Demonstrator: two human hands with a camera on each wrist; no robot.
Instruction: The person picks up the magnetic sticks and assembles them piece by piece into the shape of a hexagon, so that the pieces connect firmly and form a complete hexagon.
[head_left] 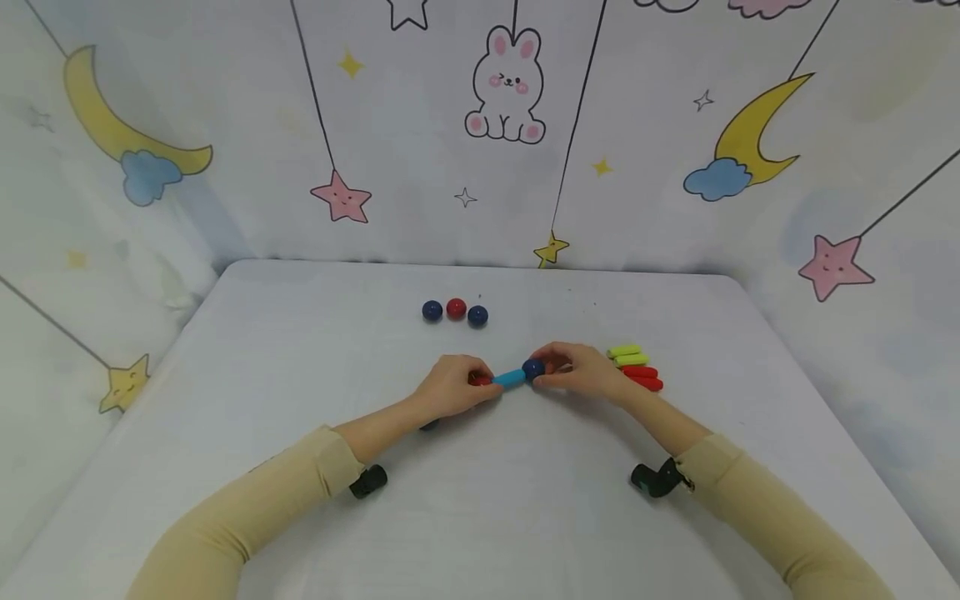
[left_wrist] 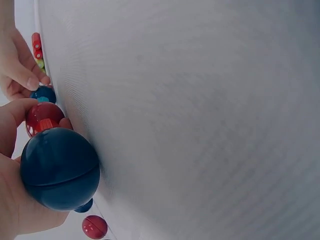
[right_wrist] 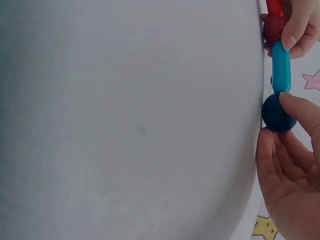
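My left hand (head_left: 452, 387) grips a red ball (left_wrist: 44, 116) with its thumb and fingers. A short red rod (left_wrist: 46, 125) joins that ball to a large-looking dark blue ball (left_wrist: 60, 169) near the left palm. From the red ball's other side a light blue rod (right_wrist: 282, 68) runs to another dark blue ball (head_left: 533, 369). My right hand (head_left: 583, 370) pinches this second blue ball between thumb and fingers. The pieces form one line low over the white table. In the head view, the left hand covers most of the red ball and red rod.
Behind the hands lie a blue ball (head_left: 432, 311), a red ball (head_left: 456, 308) and another blue ball (head_left: 477, 316). Yellow-green rods (head_left: 628, 356) and red rods (head_left: 642, 377) rest beside the right hand. A patterned cloth (head_left: 420, 125) hangs behind the white table (head_left: 300, 333).
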